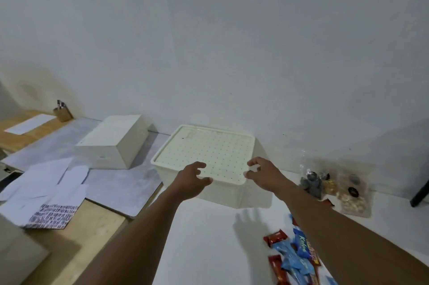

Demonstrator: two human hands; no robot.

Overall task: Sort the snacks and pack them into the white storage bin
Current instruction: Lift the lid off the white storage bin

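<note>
The white storage bin (234,194) stands at the back of the white table, against the wall, closed by a cream lid with small dots (206,150). My left hand (191,180) reaches to the lid's near edge with its fingers spread, thumb at the rim. My right hand (263,173) is at the lid's near right corner, fingers curled just over it. Neither hand holds anything. A pile of red and blue snack packets (291,259) lies near the front right, partly hidden under my right forearm. Clear bags of nuts and sweets (339,187) rest to the right of the bin.
A plain white box (111,143) sits left of the bin on a grey mat (120,185). Loose white papers and a patterned sheet (44,194) lie at the left on the wooden desk. A black object (420,194) leans at the far right.
</note>
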